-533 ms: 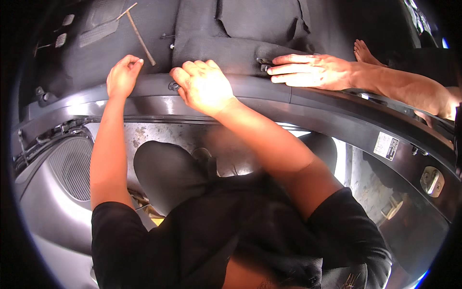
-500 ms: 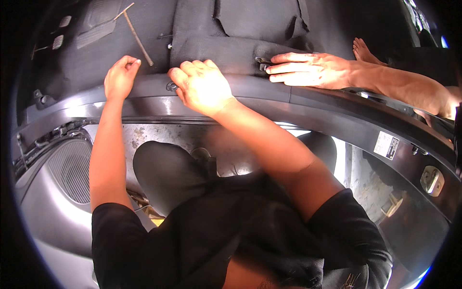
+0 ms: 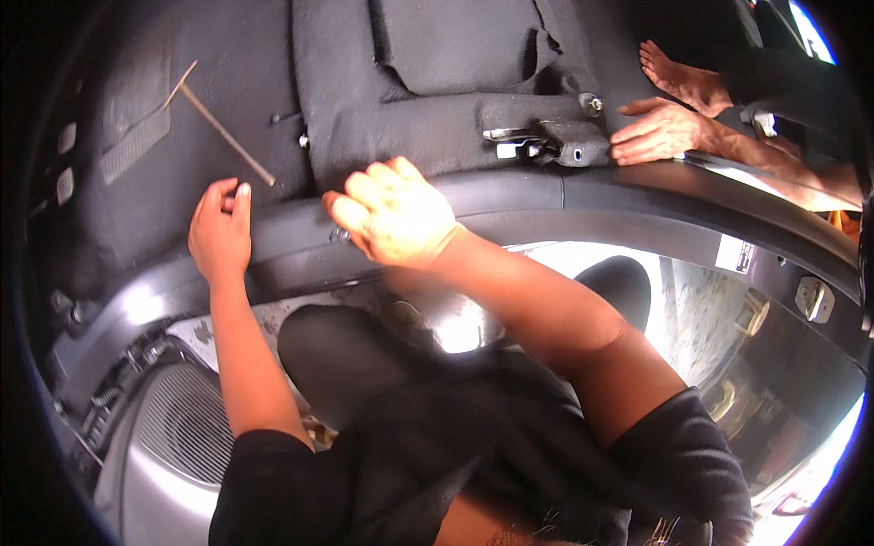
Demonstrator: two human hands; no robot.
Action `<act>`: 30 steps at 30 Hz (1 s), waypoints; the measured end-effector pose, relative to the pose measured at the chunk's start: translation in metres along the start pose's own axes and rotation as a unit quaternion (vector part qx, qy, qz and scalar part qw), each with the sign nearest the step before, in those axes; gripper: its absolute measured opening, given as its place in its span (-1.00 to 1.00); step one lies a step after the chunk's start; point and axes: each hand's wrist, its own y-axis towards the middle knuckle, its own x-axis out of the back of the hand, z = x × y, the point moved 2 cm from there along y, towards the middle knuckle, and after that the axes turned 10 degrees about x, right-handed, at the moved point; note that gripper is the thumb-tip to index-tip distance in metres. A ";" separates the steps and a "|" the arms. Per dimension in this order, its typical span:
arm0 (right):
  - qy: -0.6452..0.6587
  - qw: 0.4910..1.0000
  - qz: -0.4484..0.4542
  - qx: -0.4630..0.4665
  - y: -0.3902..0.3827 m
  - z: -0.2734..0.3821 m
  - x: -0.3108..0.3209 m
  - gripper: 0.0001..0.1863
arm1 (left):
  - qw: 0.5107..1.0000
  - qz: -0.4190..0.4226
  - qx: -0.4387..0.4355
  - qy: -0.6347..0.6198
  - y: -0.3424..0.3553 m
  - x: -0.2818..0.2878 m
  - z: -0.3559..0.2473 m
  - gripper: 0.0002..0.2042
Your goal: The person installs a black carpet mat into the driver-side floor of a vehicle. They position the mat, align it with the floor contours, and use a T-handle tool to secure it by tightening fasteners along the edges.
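My right hand (image 3: 393, 211) is closed at the inner edge of the black door sill (image 3: 510, 193) of a car. A small dark piece (image 3: 339, 235) shows under its thumb side; what the fingers hold is mostly hidden. Further left my left hand (image 3: 220, 232) is raised over the sill with curled fingers, and nothing shows in it. Beyond it a thin T-shaped tool (image 3: 228, 136) with a long handle lies on the dark floor carpet. To the right another person's hand (image 3: 663, 135) rests beside a carpet-covered block (image 3: 575, 146) with metal fittings.
Pedals (image 3: 66, 164) stand at the far left. The speaker grille (image 3: 187, 423) of the door panel is at the lower left. A metal striker (image 3: 813, 298) sits on the right pillar. Another person's bare foot (image 3: 683, 77) is at the upper right.
The other person's hand has moved right, off the metal fittings, which now show. My view has shifted, while both my hands stay near the sill in much the same poses.
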 end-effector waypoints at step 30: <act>0.002 0.999 -0.038 0.017 0.003 0.000 0.005 -0.82 | 0.998 -0.007 0.059 0.032 0.002 0.006 -0.012 -0.70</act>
